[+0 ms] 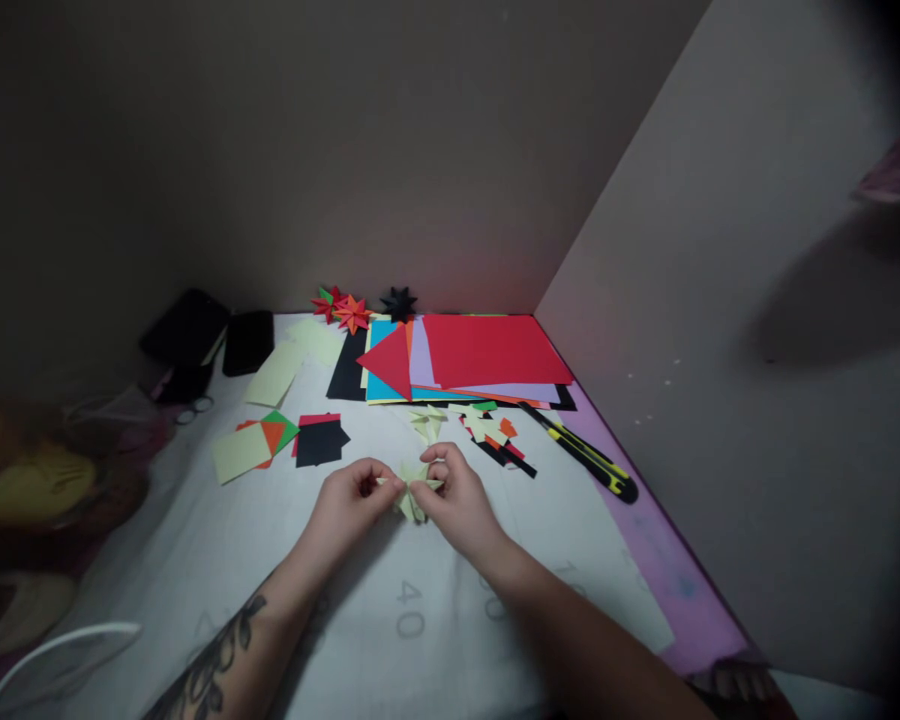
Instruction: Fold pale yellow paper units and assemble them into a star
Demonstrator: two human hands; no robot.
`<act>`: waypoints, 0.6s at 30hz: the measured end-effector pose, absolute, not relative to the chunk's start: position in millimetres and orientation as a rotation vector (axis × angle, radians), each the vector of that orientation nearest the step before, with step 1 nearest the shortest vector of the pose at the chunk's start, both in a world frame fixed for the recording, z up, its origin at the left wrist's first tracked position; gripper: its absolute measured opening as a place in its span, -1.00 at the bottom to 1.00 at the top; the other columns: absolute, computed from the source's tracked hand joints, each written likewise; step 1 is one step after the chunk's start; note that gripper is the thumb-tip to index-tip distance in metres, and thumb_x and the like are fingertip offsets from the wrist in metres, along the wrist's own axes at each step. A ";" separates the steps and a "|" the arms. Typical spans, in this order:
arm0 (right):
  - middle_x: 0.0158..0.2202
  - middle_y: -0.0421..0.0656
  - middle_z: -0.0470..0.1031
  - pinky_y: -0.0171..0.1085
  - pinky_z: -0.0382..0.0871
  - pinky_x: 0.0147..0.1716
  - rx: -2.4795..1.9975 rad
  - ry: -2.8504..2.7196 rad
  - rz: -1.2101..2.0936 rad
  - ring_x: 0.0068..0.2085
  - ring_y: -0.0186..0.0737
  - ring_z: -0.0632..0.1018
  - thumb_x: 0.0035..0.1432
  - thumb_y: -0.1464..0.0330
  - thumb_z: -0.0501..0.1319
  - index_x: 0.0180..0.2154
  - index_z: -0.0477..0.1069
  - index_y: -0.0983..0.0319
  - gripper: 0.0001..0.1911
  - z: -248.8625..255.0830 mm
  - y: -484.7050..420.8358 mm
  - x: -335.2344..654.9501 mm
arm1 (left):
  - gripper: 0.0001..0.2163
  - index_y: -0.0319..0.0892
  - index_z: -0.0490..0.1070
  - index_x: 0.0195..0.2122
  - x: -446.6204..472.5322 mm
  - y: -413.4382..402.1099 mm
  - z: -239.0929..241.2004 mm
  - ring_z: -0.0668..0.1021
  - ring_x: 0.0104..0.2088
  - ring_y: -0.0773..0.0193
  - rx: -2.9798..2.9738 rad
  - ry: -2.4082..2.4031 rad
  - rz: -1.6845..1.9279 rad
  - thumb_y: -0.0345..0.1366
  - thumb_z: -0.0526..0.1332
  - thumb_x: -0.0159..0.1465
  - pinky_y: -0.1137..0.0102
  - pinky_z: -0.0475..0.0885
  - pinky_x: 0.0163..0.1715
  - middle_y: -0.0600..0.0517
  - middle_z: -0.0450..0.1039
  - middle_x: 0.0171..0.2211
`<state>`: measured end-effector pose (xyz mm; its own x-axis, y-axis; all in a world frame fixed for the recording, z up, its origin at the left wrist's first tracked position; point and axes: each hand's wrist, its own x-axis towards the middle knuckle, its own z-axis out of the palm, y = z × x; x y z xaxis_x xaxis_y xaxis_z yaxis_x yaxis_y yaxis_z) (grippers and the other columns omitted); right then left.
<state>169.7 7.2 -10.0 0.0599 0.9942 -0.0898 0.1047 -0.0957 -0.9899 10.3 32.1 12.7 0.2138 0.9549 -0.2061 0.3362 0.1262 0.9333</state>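
A pale yellow-green folded paper star [411, 508] is held between both hands above the white work surface. My left hand [355, 493] pinches its left side between thumb and fingers. On the other side, my right hand [456, 497] grips a point of the same star, thumb on top and fingers curled. Parts of the star are hidden behind the fingertips. Just beyond my hands lies another pale folded paper piece [427, 420], touched by neither hand.
Paper scraps [487, 425] and a yellow-black box cutter [589, 455] lie to the right. Coloured sheets [495, 350] are stacked at the back, near red stars [352, 313] and a black star [399, 303]. Small paper squares [244, 452] and a black phone [248, 343] are left. Walls rise behind and right.
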 end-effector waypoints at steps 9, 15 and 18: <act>-0.58 -0.42 0.21 -0.47 0.07 -0.68 -1.369 -1.243 1.186 -0.64 -0.45 0.27 0.04 0.40 0.21 -0.21 0.21 0.15 -0.75 -13.2 6.5 170.0 | -0.84 -0.19 0.31 -0.51 13.2 32.3 7.6 0.41 -0.47 0.35 1.446 1.242 0.857 -0.27 0.28 0.07 0.47 0.26 -0.47 0.07 0.39 -0.45; -0.56 -0.42 0.24 -0.47 0.09 -0.68 -1.362 -1.228 1.230 -0.66 -0.46 0.29 0.03 0.41 0.20 -0.20 0.21 0.15 -0.73 -13.6 5.5 169.2 | -0.71 -0.11 0.12 -0.35 17.1 30.9 2.3 0.35 -0.62 0.44 1.095 1.086 0.911 -0.30 0.30 0.08 0.54 0.20 -0.57 0.24 0.33 -0.60; -0.55 -0.42 0.23 -0.48 0.08 -0.69 -1.347 -1.202 1.262 -0.67 -0.48 0.27 0.02 0.41 0.21 -0.21 0.21 0.15 -0.72 -12.0 5.7 168.7 | -0.67 -0.09 0.09 -0.31 18.6 30.4 0.5 0.36 -0.64 0.44 1.023 1.029 0.922 -0.31 0.31 0.08 0.54 0.20 -0.59 0.26 0.35 -0.63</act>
